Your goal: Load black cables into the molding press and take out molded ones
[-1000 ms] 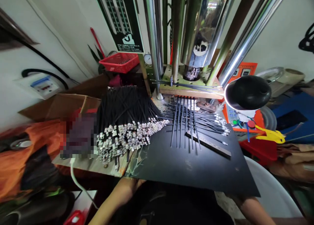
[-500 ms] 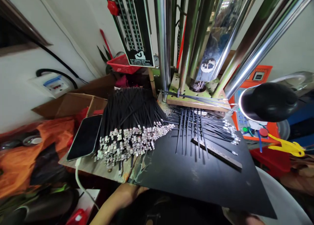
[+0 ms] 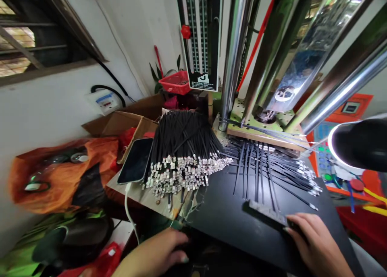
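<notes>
My right hand [image 3: 316, 244] at five o'clock pinches the metal bar [image 3: 267, 213] (fingers curled over it). My left hand [image 3: 157, 255] rests half-curled at the black board [image 3: 236, 224] edge, holding nothing.

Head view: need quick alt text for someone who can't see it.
The right hand rests on a dark metal bar on a black mat, below black cables. The left hand is at the mat's near edge; a bigger cable bundle lies beside a phone.

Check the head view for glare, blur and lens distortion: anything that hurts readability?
Head view: strong wide-angle distortion splays the chrome press columns outward; they carry bright streak reflections. The desk lamp rim glares white at the right edge. The window is mildly overexposed. The cable bundle is sharp; the left hand and right hand are slightly soft near the frame bottom.
</notes>
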`<state>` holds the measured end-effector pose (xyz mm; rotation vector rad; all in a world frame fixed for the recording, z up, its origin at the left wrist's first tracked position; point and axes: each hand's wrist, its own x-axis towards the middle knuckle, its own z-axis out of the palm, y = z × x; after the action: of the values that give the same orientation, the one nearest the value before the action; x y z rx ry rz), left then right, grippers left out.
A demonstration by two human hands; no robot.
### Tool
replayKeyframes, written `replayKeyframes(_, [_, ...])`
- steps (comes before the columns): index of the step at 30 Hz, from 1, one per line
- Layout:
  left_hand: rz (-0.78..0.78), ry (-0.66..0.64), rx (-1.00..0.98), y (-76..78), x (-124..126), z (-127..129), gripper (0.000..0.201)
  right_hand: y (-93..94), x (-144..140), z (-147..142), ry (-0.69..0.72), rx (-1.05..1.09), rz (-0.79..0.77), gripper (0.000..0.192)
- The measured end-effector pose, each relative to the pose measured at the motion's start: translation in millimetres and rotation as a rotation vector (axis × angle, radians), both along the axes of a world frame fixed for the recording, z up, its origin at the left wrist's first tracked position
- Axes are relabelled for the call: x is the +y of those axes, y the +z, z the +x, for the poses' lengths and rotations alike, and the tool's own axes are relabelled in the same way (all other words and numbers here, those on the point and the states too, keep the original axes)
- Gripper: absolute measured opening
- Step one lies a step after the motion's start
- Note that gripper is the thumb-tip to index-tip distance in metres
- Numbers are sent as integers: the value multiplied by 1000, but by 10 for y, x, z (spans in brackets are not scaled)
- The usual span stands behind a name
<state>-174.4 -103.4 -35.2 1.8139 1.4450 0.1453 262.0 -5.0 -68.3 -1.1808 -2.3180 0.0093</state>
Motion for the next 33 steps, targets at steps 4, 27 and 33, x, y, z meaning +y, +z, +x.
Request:
replayKeyframes(4, [379,137,-13,779,222,-341,25,458,28,-494,167,4,-285,15])
replayKeyframes(27, [430,149,106,1101,1224,574,14,1475,1098,-1863,14,-547,-497,25])
replayKeyframes(33, [259,27,161,645,551,232,36,1057,649,-937,-185,-702,-567,21])
